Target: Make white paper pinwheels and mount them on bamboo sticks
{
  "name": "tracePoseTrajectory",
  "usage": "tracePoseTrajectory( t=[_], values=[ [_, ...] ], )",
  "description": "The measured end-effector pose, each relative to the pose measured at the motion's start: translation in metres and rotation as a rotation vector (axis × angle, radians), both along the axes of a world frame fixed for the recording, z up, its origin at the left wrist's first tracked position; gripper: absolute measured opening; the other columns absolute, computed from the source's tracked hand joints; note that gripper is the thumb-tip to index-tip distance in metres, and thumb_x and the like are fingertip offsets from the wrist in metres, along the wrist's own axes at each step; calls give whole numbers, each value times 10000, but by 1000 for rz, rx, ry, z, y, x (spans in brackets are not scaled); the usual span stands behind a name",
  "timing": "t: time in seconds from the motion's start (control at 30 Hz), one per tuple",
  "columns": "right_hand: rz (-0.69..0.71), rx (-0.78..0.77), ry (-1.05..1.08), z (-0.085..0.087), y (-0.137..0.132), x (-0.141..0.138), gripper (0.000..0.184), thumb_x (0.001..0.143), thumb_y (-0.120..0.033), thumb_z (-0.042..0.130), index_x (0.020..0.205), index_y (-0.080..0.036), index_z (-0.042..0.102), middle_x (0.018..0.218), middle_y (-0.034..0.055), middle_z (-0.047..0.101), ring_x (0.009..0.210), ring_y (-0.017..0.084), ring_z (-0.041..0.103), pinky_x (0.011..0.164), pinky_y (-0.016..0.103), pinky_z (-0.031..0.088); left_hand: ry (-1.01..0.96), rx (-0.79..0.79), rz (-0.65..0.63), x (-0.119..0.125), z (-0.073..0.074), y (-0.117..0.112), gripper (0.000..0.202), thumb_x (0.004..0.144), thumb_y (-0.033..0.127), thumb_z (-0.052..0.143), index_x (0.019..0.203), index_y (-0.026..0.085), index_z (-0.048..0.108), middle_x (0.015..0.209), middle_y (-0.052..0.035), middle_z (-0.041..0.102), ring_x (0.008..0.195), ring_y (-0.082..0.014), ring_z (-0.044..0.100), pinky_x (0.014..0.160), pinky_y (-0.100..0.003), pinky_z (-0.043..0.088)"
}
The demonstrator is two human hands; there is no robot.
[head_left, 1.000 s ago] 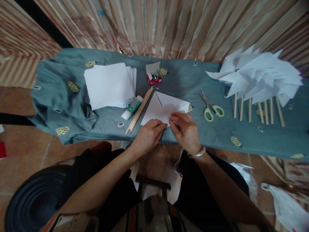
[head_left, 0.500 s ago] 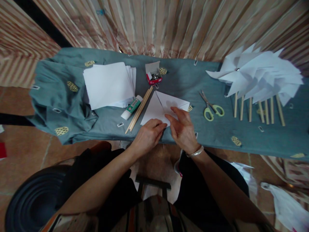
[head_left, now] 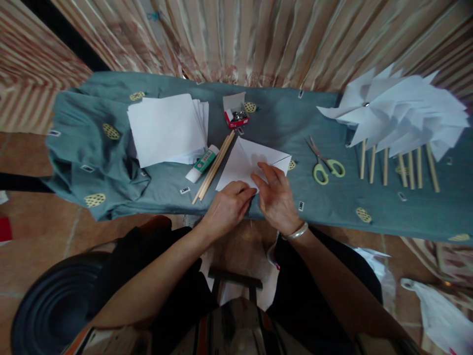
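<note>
A square of white paper lies at the table's front edge, turned cornerwise, with cut lines running in from its corners. My left hand is closed at its near corner, thumb and index finger pinching the paper there. Over the right part of the sheet is my right hand, its thumb and index finger apart and touching or just above the paper. The undersides of its other fingers are hidden. Thin wooden sticks and a green and white glue stick lie just left of the sheet.
Green-handled scissors lie to the right. Behind the sheet stands an open red box of small metal pieces. A stack of white paper is at left, and several paper pinwheels on sticks overlap at far right.
My right hand has shifted slightly left and up over the paper. The dark cut line at the far corner shows less now. My left hand keeps its pinch.
</note>
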State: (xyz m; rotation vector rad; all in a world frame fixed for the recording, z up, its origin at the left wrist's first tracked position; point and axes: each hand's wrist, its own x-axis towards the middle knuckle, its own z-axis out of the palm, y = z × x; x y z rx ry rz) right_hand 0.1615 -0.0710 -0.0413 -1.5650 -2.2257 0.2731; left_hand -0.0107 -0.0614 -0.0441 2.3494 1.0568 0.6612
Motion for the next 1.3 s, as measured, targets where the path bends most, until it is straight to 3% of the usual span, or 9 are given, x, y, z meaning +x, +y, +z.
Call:
tracePoseTrajectory(
  t=[0.37, 0.5, 0.63, 0.73, 0.83, 1.13, 1.3],
  values=[
    [-2, -13, 3, 0, 2, -8, 362, 910, -115, 410, 1204, -175, 611, 1422, 145, 547, 1302, 321, 463, 1060, 537, 419, 11, -15, 14, 0, 3, 0, 218, 931, 152, 504, 1081, 158, 663, 1030, -84, 607, 932, -184, 627, 845, -323, 562],
    [-36, 14, 196, -2, 6, 3, 347, 926, -150, 416, 1176, -210, 649, 1410, 107, 558, 1308, 286, 488, 1088, 509, 429, 2, -1, 10, 1, 2, 1, 209, 926, 141, 515, 1077, 144, 660, 1013, -86, 617, 935, -189, 628, 857, -330, 559],
    [-116, 43, 381, -2, 20, 27, 418, 946, -170, 371, 1281, -249, 608, 1380, 76, 592, 1312, 253, 516, 1129, 515, 405, 7, 6, 9, 1, 2, 1, 191, 920, 142, 531, 1059, 162, 660, 1013, -81, 620, 938, -192, 637, 855, -340, 562],
    [-214, 55, 311, -5, 36, 43, 429, 938, -199, 396, 1319, -189, 592, 1421, 138, 559, 1370, 320, 451, 1147, 582, 352, 5, 9, 11, 1, 2, 1, 187, 915, 137, 537, 1053, 169, 658, 1023, -81, 622, 948, -195, 644, 858, -346, 563],
    [-226, 49, 212, -10, 49, 51, 427, 940, -252, 425, 1323, -154, 588, 1401, 168, 570, 1361, 345, 454, 1118, 604, 361, 10, 14, 12, 1, 3, 2, 196, 906, 123, 544, 1061, 171, 655, 1040, -84, 624, 955, -198, 648, 863, -345, 563],
    [-149, 86, 127, 1, 58, 62, 332, 912, -273, 478, 1120, -156, 708, 1114, 133, 727, 1094, 316, 644, 1028, 529, 458, 31, 20, 2, 0, 5, 4, 196, 902, 122, 551, 1067, 169, 646, 1067, -82, 629, 944, -188, 661, 867, -330, 564],
    [-186, 63, 138, 7, 56, 66, 327, 890, -302, 529, 1082, -137, 737, 1080, 140, 743, 1017, 303, 680, 959, 475, 511, 40, 41, -3, -2, 5, 4, 183, 908, 134, 547, 1064, 161, 639, 1070, -88, 630, 948, -194, 666, 857, -325, 568]
  ],
)
